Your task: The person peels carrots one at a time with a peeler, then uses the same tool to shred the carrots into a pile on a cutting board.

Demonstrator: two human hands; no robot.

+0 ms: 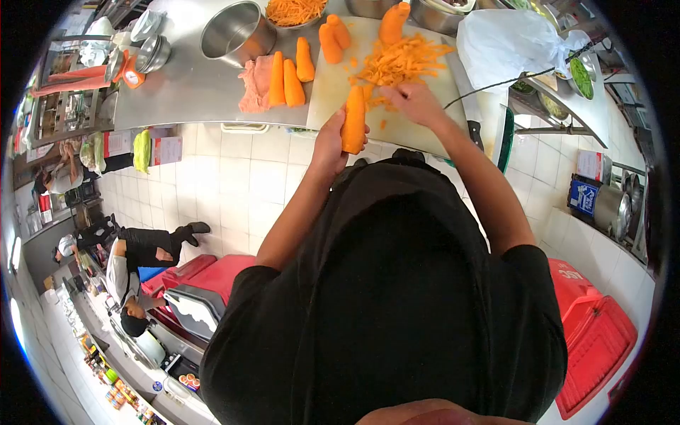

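My left hand point(330, 145) is wrapped round a thick peeled carrot point(353, 122), held nearly upright at the front edge of the white cutting board point(322, 85). Just to its right, my right hand point(416, 103) is closed, its fingertips at the near side of a heap of carrot strips point(404, 62); whatever it holds is hidden. Cut carrot pieces point(331, 44) lie at the board's back left, and another carrot point(392, 25) stands behind the heap. Left of the board, several whole carrots point(292, 81) lie beside a pink cloth point(256, 83).
A steel pot point(238, 34) and a bowl of shredded carrot point(296, 10) stand at the back. On the right are a white plastic bag point(501, 44) and a black-handled knife point(475, 134). An orange scale point(132, 71) sits far left. Other people point(127, 276) work behind, near red bins point(591, 333).
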